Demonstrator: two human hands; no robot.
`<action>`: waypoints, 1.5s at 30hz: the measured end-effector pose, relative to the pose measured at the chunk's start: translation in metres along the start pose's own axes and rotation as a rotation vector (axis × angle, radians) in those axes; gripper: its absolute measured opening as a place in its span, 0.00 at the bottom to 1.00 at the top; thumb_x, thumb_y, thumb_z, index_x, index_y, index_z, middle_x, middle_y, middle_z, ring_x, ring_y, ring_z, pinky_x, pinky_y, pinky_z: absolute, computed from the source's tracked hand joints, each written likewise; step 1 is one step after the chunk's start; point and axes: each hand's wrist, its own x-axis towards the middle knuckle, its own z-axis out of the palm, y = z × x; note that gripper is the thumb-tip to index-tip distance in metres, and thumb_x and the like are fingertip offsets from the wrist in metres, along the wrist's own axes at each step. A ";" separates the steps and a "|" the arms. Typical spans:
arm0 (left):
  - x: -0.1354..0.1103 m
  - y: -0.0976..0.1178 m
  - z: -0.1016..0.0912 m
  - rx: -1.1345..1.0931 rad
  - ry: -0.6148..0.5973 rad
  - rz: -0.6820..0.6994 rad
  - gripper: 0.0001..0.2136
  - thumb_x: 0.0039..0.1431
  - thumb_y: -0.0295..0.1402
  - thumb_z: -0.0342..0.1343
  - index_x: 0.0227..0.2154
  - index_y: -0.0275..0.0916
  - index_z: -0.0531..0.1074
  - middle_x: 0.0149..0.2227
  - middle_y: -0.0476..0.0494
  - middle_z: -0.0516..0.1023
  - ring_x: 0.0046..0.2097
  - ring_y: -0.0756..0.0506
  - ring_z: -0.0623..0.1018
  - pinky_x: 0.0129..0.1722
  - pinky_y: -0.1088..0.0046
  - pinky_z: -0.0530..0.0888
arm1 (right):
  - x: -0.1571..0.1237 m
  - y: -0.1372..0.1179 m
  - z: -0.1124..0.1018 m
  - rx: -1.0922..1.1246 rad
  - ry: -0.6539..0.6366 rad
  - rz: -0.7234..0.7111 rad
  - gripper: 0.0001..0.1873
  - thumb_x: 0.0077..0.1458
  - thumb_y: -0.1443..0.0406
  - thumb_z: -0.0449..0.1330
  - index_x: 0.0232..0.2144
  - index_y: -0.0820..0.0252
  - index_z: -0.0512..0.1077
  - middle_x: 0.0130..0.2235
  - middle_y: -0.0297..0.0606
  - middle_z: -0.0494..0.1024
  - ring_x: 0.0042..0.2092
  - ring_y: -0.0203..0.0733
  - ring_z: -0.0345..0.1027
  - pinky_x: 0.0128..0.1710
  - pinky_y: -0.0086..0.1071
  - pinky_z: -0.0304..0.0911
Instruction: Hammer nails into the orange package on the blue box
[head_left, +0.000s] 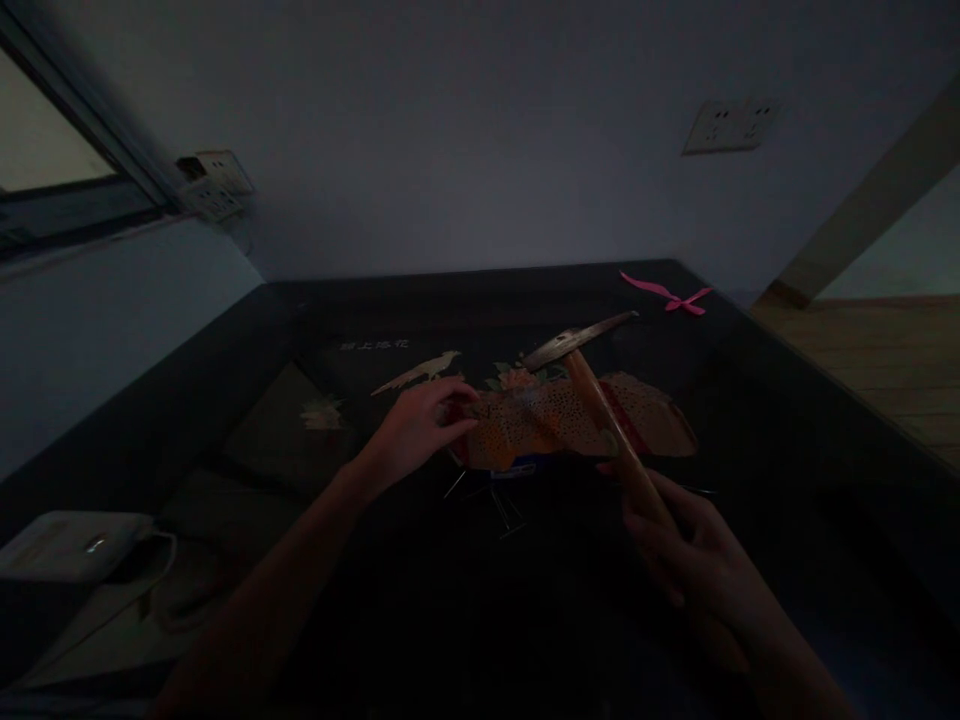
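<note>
Lower right of the frame, the right hand (675,545) is closed round one hammer (604,405), its wooden handle slanting up to a slim metal head. Several thin nails (502,505) lie scattered on the dark surface (450,610). At centre, the left hand (420,425), fingers drawn narrow, touches one orange sheet (525,430) with dark dots; whether it pinches anything cannot be told. One pink ribbon (667,295) lies upper right.

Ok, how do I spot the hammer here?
On the dark table, find the orange speckled sheet at its middle. The hammer slants across it, gripped in the right hand; its wooden handle and long metal head set it apart from the thin nails nearby.
</note>
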 end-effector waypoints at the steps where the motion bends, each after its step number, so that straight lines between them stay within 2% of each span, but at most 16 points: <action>1: 0.001 -0.001 -0.003 -0.005 -0.023 0.002 0.08 0.52 0.29 0.62 0.36 0.40 0.74 0.37 0.46 0.79 0.39 0.45 0.79 0.41 0.68 0.74 | 0.000 0.000 0.000 -0.006 -0.002 -0.001 0.27 0.54 0.54 0.62 0.54 0.56 0.67 0.25 0.25 0.61 0.17 0.27 0.50 0.14 0.22 0.47; 4: -0.001 -0.008 -0.015 -0.025 -0.078 -0.015 0.06 0.53 0.32 0.61 0.34 0.41 0.74 0.34 0.47 0.79 0.36 0.46 0.79 0.37 0.72 0.73 | 0.001 0.001 -0.001 -0.022 -0.017 -0.017 0.26 0.55 0.54 0.61 0.54 0.56 0.67 0.26 0.26 0.61 0.17 0.26 0.49 0.14 0.22 0.48; 7: -0.010 -0.019 -0.029 0.033 -0.111 -0.073 0.04 0.53 0.35 0.61 0.28 0.41 0.74 0.27 0.49 0.77 0.28 0.48 0.77 0.29 0.76 0.70 | 0.002 0.002 -0.002 -0.052 -0.026 -0.036 0.27 0.55 0.53 0.61 0.54 0.57 0.68 0.26 0.27 0.62 0.19 0.28 0.52 0.13 0.22 0.51; 10: -0.026 -0.025 -0.033 0.167 -0.266 -0.119 0.07 0.51 0.37 0.61 0.21 0.42 0.73 0.20 0.51 0.74 0.22 0.49 0.73 0.22 0.77 0.64 | 0.003 0.003 -0.004 -0.067 -0.042 -0.042 0.27 0.56 0.53 0.61 0.55 0.57 0.68 0.26 0.27 0.61 0.19 0.28 0.51 0.12 0.22 0.52; 13: -0.038 -0.020 -0.018 0.320 -0.484 -0.205 0.06 0.50 0.38 0.61 0.24 0.42 0.75 0.24 0.48 0.77 0.26 0.47 0.76 0.23 0.76 0.64 | 0.004 0.006 -0.005 -0.061 -0.046 -0.023 0.28 0.55 0.52 0.61 0.56 0.56 0.67 0.25 0.27 0.61 0.18 0.28 0.51 0.12 0.21 0.52; 15: -0.041 -0.014 -0.002 0.424 -0.562 -0.305 0.08 0.54 0.39 0.58 0.29 0.40 0.76 0.29 0.45 0.79 0.30 0.45 0.78 0.25 0.76 0.66 | 0.003 0.008 -0.005 -0.060 -0.043 -0.018 0.30 0.54 0.51 0.62 0.56 0.57 0.66 0.25 0.26 0.62 0.18 0.28 0.51 0.12 0.21 0.52; 19: -0.040 -0.004 0.021 0.550 -0.662 -0.357 0.11 0.59 0.39 0.53 0.34 0.39 0.76 0.37 0.40 0.79 0.36 0.42 0.79 0.30 0.72 0.71 | 0.002 0.011 -0.004 -0.046 -0.016 -0.023 0.30 0.54 0.52 0.62 0.56 0.56 0.67 0.24 0.26 0.61 0.18 0.27 0.50 0.12 0.20 0.50; 23: -0.041 -0.002 0.025 0.669 -0.715 -0.300 0.11 0.60 0.31 0.48 0.36 0.37 0.76 0.39 0.37 0.80 0.39 0.39 0.80 0.34 0.69 0.73 | 0.002 0.009 -0.003 -0.058 -0.011 -0.024 0.30 0.52 0.52 0.63 0.55 0.55 0.68 0.26 0.27 0.62 0.19 0.29 0.52 0.12 0.21 0.51; 26: -0.044 -0.001 0.025 0.757 -0.721 -0.307 0.12 0.60 0.28 0.46 0.37 0.34 0.76 0.40 0.34 0.79 0.40 0.38 0.80 0.34 0.68 0.73 | 0.000 0.006 -0.001 -0.057 -0.006 -0.019 0.30 0.53 0.52 0.62 0.55 0.55 0.68 0.25 0.27 0.63 0.19 0.29 0.53 0.13 0.21 0.52; 30: -0.054 0.002 0.013 0.726 -0.720 -0.342 0.10 0.57 0.25 0.48 0.35 0.36 0.75 0.38 0.37 0.80 0.38 0.40 0.80 0.32 0.69 0.72 | -0.003 0.003 0.001 -0.030 0.009 -0.010 0.29 0.53 0.53 0.62 0.55 0.56 0.68 0.23 0.26 0.62 0.18 0.28 0.50 0.13 0.20 0.50; 32: -0.060 0.004 -0.001 0.596 -0.722 -0.329 0.09 0.54 0.24 0.51 0.34 0.37 0.75 0.34 0.41 0.80 0.35 0.42 0.79 0.31 0.71 0.71 | -0.003 0.004 0.000 -0.040 0.009 -0.009 0.28 0.54 0.54 0.62 0.56 0.56 0.67 0.23 0.25 0.60 0.18 0.28 0.49 0.12 0.20 0.49; 34: -0.065 0.008 -0.018 0.360 -0.728 -0.249 0.12 0.52 0.23 0.52 0.36 0.40 0.76 0.31 0.47 0.80 0.32 0.46 0.78 0.30 0.74 0.70 | -0.001 0.006 -0.003 -0.063 -0.019 -0.018 0.28 0.54 0.54 0.62 0.56 0.56 0.68 0.23 0.25 0.59 0.18 0.28 0.50 0.11 0.20 0.50; 37: -0.062 0.018 -0.041 0.038 -0.671 -0.049 0.12 0.55 0.24 0.52 0.38 0.42 0.77 0.33 0.48 0.80 0.33 0.49 0.78 0.34 0.77 0.72 | 0.002 0.011 -0.006 -0.071 -0.043 -0.039 0.29 0.54 0.52 0.61 0.56 0.57 0.68 0.23 0.26 0.60 0.17 0.29 0.51 0.10 0.21 0.51; 40: -0.041 0.028 -0.050 -0.166 -0.515 0.071 0.06 0.57 0.28 0.56 0.34 0.40 0.77 0.34 0.47 0.81 0.35 0.49 0.79 0.38 0.77 0.73 | 0.003 0.013 -0.006 -0.072 -0.017 -0.072 0.28 0.54 0.54 0.62 0.55 0.57 0.70 0.26 0.29 0.65 0.20 0.31 0.56 0.13 0.21 0.56; 42: -0.021 0.031 -0.042 -0.227 -0.329 0.090 0.03 0.55 0.29 0.58 0.31 0.38 0.76 0.32 0.47 0.80 0.35 0.49 0.79 0.38 0.76 0.74 | 0.004 0.012 -0.005 -0.077 0.008 -0.074 0.27 0.53 0.54 0.63 0.54 0.57 0.71 0.27 0.31 0.68 0.21 0.32 0.58 0.14 0.22 0.57; 45: 0.007 0.029 -0.016 -0.258 0.025 0.055 0.02 0.54 0.30 0.58 0.30 0.37 0.74 0.33 0.46 0.80 0.37 0.48 0.79 0.39 0.74 0.74 | 0.005 0.012 -0.004 -0.081 0.011 -0.061 0.29 0.53 0.54 0.63 0.55 0.56 0.71 0.26 0.30 0.66 0.21 0.31 0.57 0.13 0.22 0.55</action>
